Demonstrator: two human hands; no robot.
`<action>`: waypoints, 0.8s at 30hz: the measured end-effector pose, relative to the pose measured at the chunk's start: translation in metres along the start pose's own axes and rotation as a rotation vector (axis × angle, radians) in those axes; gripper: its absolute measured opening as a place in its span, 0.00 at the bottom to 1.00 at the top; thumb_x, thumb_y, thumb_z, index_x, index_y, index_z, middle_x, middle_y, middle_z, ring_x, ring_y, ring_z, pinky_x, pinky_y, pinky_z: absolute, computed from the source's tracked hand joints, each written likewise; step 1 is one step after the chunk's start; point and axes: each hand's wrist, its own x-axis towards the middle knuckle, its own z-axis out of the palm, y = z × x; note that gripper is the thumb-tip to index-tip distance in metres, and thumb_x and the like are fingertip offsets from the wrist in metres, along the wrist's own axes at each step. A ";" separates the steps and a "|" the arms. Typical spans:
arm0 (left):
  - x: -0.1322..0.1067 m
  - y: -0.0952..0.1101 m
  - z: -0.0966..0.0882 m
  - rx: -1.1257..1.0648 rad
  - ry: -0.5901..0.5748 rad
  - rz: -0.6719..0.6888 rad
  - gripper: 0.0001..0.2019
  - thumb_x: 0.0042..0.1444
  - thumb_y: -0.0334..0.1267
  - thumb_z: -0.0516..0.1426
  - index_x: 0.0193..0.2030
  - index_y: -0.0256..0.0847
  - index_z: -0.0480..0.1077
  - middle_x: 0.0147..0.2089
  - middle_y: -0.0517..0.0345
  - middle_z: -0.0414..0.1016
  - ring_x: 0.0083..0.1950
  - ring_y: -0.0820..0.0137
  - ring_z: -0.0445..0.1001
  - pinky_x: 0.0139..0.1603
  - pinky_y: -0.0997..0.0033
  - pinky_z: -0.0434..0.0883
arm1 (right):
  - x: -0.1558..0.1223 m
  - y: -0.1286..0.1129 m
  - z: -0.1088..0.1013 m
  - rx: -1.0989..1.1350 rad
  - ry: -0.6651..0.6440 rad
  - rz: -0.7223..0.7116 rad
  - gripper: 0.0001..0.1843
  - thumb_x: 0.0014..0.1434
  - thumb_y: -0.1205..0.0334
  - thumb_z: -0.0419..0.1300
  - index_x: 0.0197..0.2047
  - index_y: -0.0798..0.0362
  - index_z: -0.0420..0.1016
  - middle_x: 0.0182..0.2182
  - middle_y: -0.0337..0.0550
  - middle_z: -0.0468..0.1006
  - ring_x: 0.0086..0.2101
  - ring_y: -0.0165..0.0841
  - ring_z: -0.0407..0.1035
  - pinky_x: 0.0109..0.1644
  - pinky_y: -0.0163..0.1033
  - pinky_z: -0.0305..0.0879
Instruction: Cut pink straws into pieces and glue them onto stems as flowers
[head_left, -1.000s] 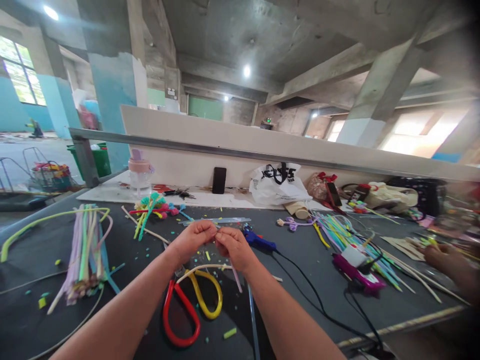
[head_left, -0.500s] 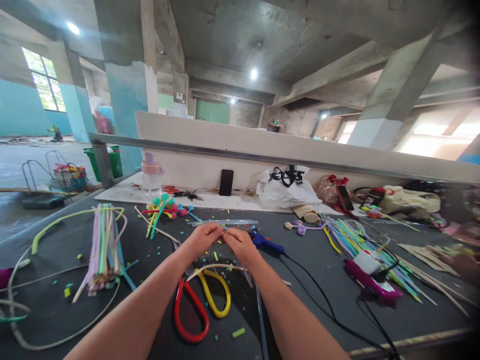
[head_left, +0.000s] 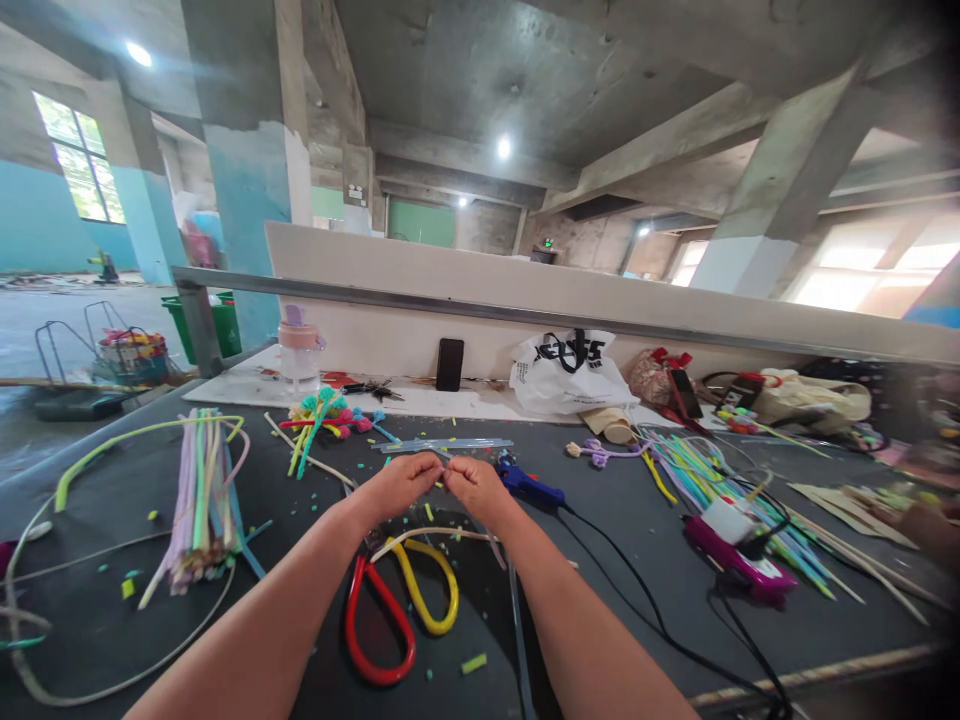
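My left hand [head_left: 405,482] and my right hand [head_left: 474,488] meet fingertip to fingertip above the dark table, both closed in a pinch. A bit of lilac pipe cleaner [head_left: 496,551] shows between the fingertips and below my right hand; most of it is hidden. Beneath my wrists lie scissors with one red and one yellow handle [head_left: 431,588], blades partly covered by my left hand. A cream pipe cleaner [head_left: 450,531] curves across them. Right of my right hand rests a blue glue gun [head_left: 534,486]. Clear glue sticks [head_left: 450,444] lie just beyond my fingers.
A bundle of pastel pipe cleaners [head_left: 202,500] lies left, a looser pile [head_left: 697,475] right. Finished-looking colourful pieces [head_left: 322,420], a bottle [head_left: 298,355], a phone [head_left: 450,365] and a white bag [head_left: 566,375] stand behind. The glue gun's cord [head_left: 637,585] crosses the right side, near a magenta power strip [head_left: 739,565].
The fingers have shifted slightly against each other, still pinched together. The whole view has moved a little; objects on the table stay where they were.
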 end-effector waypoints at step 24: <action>0.003 -0.010 0.004 -0.295 -0.032 -0.189 0.12 0.42 0.43 0.58 0.17 0.38 0.64 0.16 0.68 0.55 0.21 0.77 0.52 0.22 0.75 0.50 | -0.002 -0.009 0.009 0.053 -0.014 0.119 0.10 0.45 0.67 0.49 0.15 0.53 0.55 0.15 0.31 0.50 0.21 0.25 0.47 0.24 0.31 0.44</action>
